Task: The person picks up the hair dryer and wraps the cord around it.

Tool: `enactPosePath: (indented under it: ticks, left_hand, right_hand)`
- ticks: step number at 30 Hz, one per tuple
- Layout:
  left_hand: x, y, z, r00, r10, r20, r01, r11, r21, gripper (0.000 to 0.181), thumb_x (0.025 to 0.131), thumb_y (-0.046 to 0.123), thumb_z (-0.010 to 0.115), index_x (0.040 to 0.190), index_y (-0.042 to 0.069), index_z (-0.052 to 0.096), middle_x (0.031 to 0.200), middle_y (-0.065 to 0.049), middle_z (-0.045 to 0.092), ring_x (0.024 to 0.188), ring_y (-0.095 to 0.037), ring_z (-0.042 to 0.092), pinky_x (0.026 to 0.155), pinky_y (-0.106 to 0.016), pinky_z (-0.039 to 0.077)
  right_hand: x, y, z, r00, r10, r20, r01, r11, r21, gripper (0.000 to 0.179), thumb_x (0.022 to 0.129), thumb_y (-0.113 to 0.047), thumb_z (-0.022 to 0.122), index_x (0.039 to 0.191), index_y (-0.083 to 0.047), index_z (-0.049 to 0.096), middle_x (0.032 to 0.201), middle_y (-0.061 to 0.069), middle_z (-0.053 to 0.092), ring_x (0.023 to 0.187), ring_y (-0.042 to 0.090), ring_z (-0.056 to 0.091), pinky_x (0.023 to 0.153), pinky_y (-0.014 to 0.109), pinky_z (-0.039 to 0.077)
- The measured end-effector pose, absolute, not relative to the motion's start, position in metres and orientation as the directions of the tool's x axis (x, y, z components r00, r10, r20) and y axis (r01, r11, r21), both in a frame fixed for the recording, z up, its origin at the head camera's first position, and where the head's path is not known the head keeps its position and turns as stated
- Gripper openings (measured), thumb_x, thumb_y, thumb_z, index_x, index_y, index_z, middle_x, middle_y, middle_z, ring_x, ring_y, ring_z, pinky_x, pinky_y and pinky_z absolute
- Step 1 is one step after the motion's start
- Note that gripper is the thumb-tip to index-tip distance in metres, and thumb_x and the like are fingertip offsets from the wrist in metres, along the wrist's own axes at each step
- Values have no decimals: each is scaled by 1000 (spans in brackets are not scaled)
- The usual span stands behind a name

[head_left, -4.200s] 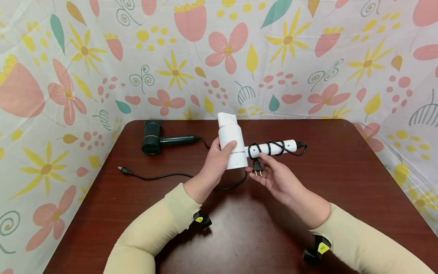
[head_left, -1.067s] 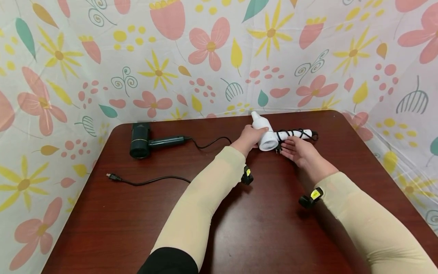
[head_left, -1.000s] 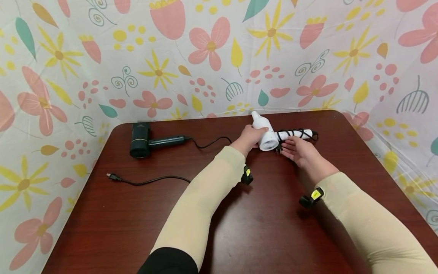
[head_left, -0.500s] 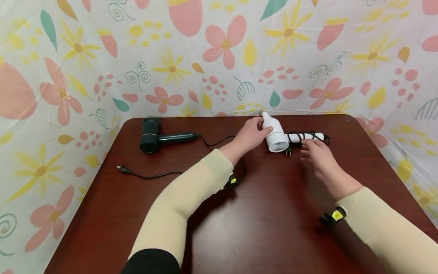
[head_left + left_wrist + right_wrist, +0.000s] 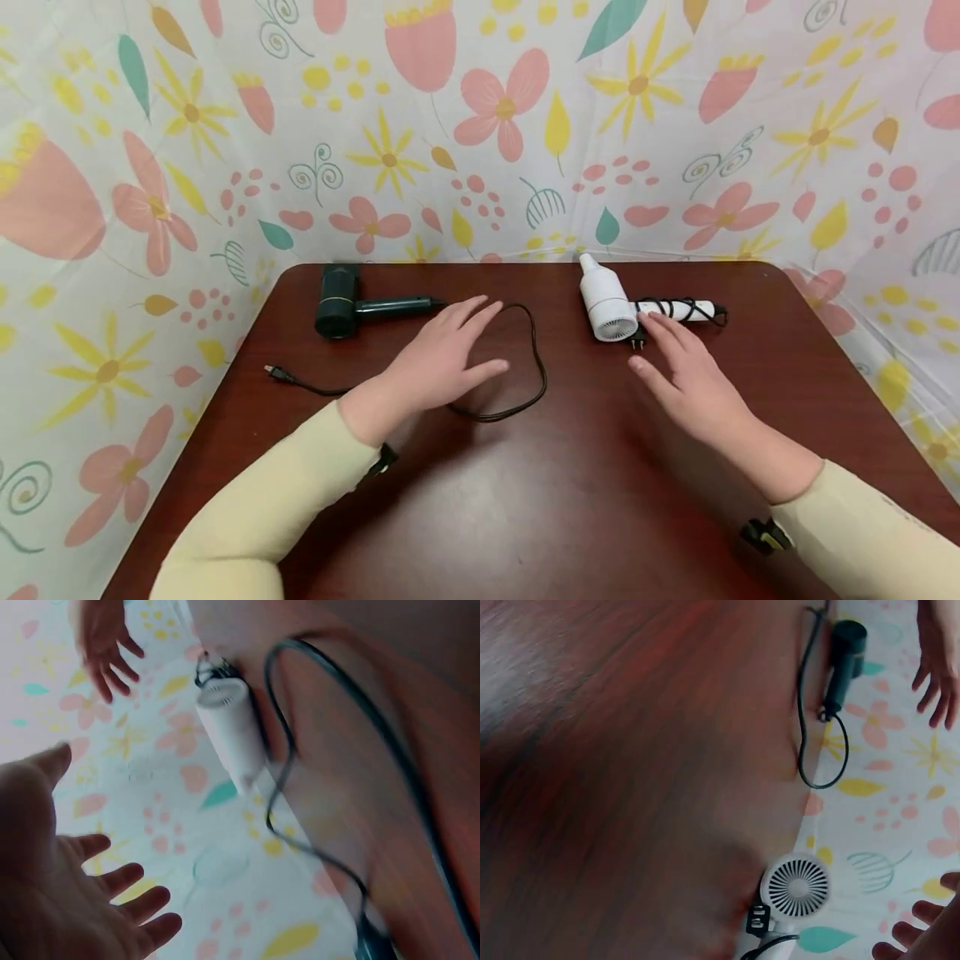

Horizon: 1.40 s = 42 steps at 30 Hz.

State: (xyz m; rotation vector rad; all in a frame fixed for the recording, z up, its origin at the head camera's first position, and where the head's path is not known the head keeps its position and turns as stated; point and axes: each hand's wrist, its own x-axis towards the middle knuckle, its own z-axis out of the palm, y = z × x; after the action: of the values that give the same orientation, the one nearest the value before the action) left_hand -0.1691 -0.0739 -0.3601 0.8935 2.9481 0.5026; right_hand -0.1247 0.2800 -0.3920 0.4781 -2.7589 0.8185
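A white hair dryer [image 5: 606,302] lies on the table at the back right, its black cord wound round the handle and its plug [image 5: 637,339] beside the body. My right hand [image 5: 693,379], fingers spread, hovers in front of that handle and holds nothing. Over the loose cord [image 5: 542,367] of a dark green hair dryer [image 5: 337,302] my left hand [image 5: 435,354] hangs in the air, fingers extended and holding nothing. The green dryer lies at the back left. In the right wrist view the white dryer's round vented end [image 5: 799,886] faces the camera.
The dark red-brown table [image 5: 510,508] runs up to a flower-patterned cloth [image 5: 502,192] at the back and sides. The green dryer's cord loops across the table's middle, and its plug [image 5: 279,373] lies at the left.
Both hands held the white dryer in the air, then set it down at the back right. They have let go, and the left hand has drawn back to the left.
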Motion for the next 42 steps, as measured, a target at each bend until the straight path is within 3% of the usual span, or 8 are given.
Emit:
enactPosePath:
  ticks: [7, 11, 24, 29, 35, 38, 42]
  left_hand:
    - [-133, -129, -372, -864, 500, 64, 504, 852, 140, 86, 94, 66, 50, 160, 26, 13, 165, -5, 12, 149, -31, 15, 118, -50, 19]
    - [-121, -148, -374, -887, 454, 84, 462, 877, 135, 85, 94, 62, 54, 160, 24, 16, 165, -6, 13, 149, -32, 15, 118, -51, 19]
    - [-107, -173, -385, -920, 389, 50, 392, 905, 164, 84, 95, 62, 51, 160, 20, 18, 164, -9, 15, 148, -34, 16, 118, -52, 15]
    - [-109, -178, -386, -927, 373, 51, 376, 912, 166, 84, 95, 60, 54, 159, 18, 20, 163, -11, 16, 148, -35, 17, 118, -53, 17]
    - [-116, -189, -388, -945, 324, 37, 324, 918, 231, 83, 96, 62, 50, 159, 15, 22, 162, -14, 19, 147, -37, 18, 115, -57, 22]
    - [-124, -199, -386, -961, 276, 21, 269, 914, 304, 84, 96, 65, 46, 158, 13, 23, 160, -16, 21, 146, -39, 20, 113, -60, 25]
    - [-142, -216, -383, -985, 171, -19, 149, 904, 402, 87, 95, 68, 42, 157, 10, 24, 159, -18, 24, 145, -41, 22, 110, -62, 29]
  right_hand:
    - [-110, 284, -403, -884, -347, 313, -439, 847, -300, 70, 97, -40, 62, 156, -16, 32, 161, 13, 23, 147, 36, 20, 114, 53, 22]
    - [-109, 287, -408, -879, -360, 313, -445, 856, -263, 72, 97, -41, 62, 157, -17, 30, 161, 14, 23, 148, 36, 17, 117, 51, 17]
    - [-104, 285, -416, -877, -372, 304, -447, 863, -234, 74, 94, -44, 65, 155, -16, 34, 157, 18, 29, 146, 38, 22, 118, 48, 16]
    - [-106, 281, -413, -890, -350, 292, -427, 864, -265, 73, 94, -44, 66, 154, -16, 35, 155, 17, 33, 142, 38, 28, 111, 54, 25]
    - [-109, 270, -409, -922, -312, 229, -378, 850, -366, 59, 96, -41, 64, 142, -7, 48, 137, 17, 52, 126, 37, 47, 98, 56, 39]
    - [-114, 263, -408, -935, -302, 185, -353, 834, -423, 47, 97, -35, 63, 134, -7, 56, 121, 11, 61, 108, 29, 58, 86, 49, 47]
    - [-125, 250, -407, -952, -284, 115, -302, 807, -508, 38, 99, -31, 62, 128, -7, 61, 101, 3, 65, 87, 18, 60, 75, 38, 48]
